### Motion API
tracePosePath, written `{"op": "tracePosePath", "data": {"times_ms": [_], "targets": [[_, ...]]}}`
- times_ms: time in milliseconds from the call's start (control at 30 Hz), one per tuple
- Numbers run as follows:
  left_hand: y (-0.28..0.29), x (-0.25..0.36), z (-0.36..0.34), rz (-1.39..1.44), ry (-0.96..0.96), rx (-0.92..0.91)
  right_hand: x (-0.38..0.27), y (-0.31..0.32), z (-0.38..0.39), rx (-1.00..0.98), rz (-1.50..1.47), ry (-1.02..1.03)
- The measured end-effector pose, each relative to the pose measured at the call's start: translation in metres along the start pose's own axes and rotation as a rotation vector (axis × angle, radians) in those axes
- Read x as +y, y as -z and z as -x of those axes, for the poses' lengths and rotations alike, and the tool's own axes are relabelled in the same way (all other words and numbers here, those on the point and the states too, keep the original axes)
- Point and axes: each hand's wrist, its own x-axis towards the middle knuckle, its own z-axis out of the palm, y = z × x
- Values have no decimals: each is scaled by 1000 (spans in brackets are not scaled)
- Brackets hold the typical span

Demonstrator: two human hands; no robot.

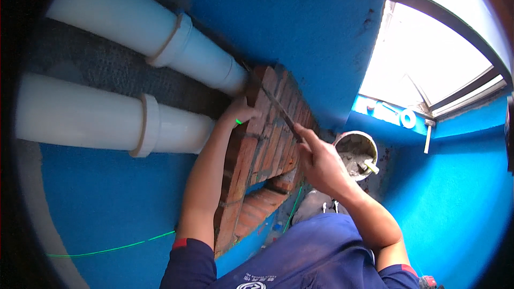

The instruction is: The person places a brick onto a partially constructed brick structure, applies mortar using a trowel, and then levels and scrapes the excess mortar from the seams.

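Note:
A red-brick wall [278, 139] rises in front of me, grey mortar showing in its joints. My left hand [243, 112] is closed on a brick [262, 83] at the wall's top edge, beside the upper pipe's end; some of its fingers are hidden. In my right hand [321, 160] is the handle of a trowel [282, 111], seen nearly edge-on as a long thin dark blade. Its far end reaches across the bricks close to my left hand. Below the upper courses, an opening [258, 186] shows in the brickwork.
Two thick white pipes [123, 16] [80, 111] run in from the left to the bricks. A bucket [376, 152] of grey mortar stands right of the wall, a light-handled tool [370, 166] in it. A hammer [428, 136] and tape roll [408, 119] are at the window sill. Green laser lines [112, 249] cross blue walls.

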Motion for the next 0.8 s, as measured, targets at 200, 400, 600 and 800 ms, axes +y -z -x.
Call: {"op": "tracePosePath", "data": {"times_ms": [200, 400, 600, 800], "targets": [[-1, 14, 6, -79, 85, -54, 6, 1, -1, -23, 9, -102], [-2, 1, 3, 49, -1, -40, 3, -5, 3, -53, 19, -103], [0, 8, 2, 42, 46, -74, 9, -9, 6, -20, 64, -53], [-12, -24, -7, 1, -35, 60, 37, -15, 28, 115, 64, -3]]}}
